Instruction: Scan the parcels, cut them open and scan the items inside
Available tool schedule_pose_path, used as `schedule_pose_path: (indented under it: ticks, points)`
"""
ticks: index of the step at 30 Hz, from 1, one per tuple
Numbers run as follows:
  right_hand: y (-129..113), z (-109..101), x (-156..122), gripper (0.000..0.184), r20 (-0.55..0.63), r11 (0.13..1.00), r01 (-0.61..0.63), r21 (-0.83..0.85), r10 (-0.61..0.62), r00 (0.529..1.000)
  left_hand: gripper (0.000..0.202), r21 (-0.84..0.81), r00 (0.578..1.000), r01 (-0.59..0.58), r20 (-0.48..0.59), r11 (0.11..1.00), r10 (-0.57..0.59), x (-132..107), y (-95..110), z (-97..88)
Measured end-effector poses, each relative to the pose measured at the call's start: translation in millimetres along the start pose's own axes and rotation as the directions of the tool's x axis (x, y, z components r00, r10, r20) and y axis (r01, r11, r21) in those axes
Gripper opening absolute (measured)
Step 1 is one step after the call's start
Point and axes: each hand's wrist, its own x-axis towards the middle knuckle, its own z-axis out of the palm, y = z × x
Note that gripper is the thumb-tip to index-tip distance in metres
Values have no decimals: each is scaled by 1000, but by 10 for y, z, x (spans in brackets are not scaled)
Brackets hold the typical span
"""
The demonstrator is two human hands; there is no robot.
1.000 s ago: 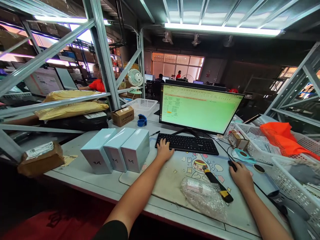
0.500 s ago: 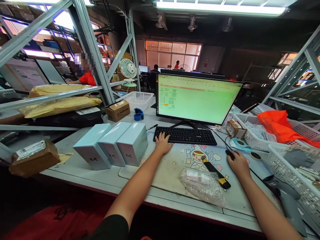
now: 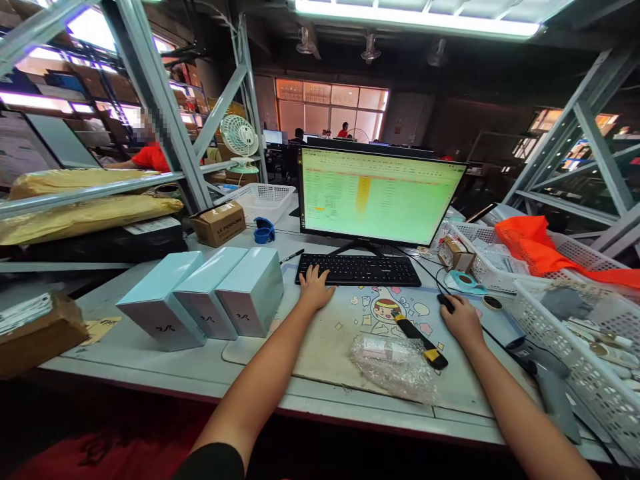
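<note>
My left hand (image 3: 315, 289) rests with spread fingers on the left end of the black keyboard (image 3: 370, 271). To the right, my right hand (image 3: 462, 320) is closed over a black computer mouse (image 3: 444, 302) on the printed desk mat (image 3: 320, 357). Behind the keyboard stands a monitor (image 3: 380, 197) showing a greenish spreadsheet with an orange-yellow column. Between my forearms lie a bubble-wrapped item (image 3: 393, 367) and a black and yellow box cutter (image 3: 419, 339). Three white boxes (image 3: 253, 293) stand side by side left of my left hand.
White baskets (image 3: 565, 333) with loose items and orange cloth (image 3: 530, 247) line the right side, near a grey barcode scanner (image 3: 553, 393). At left are brown cartons (image 3: 220, 223), yellow parcels (image 3: 90, 217) and a metal rack. A person in red (image 3: 150, 157) is beyond the rack.
The spreadsheet on the monitor now shows more columns, with a highlighted orange-yellow one. The whole view has shifted slightly, so things appear farther left. Both hands keep their places.
</note>
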Motion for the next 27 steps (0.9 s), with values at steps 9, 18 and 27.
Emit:
schedule_pose_path:
  ticks: [9, 18, 27]
  points:
    - [-117, -103, -18, 45, 17, 998, -41, -45, 42, 999, 66, 30, 999, -31, -38, 999, 32, 33, 42, 27]
    - [-181, -162, -22, 48, 25, 995, -91, -46, 92, 995, 61, 34, 997, -33, -63, 999, 35, 42, 55, 35]
    - [-262, -246, 2, 45, 81, 994, -103, -38, 106, 991, 49, -44, 967, -108, -237, 993, 95, 7, 112, -135]
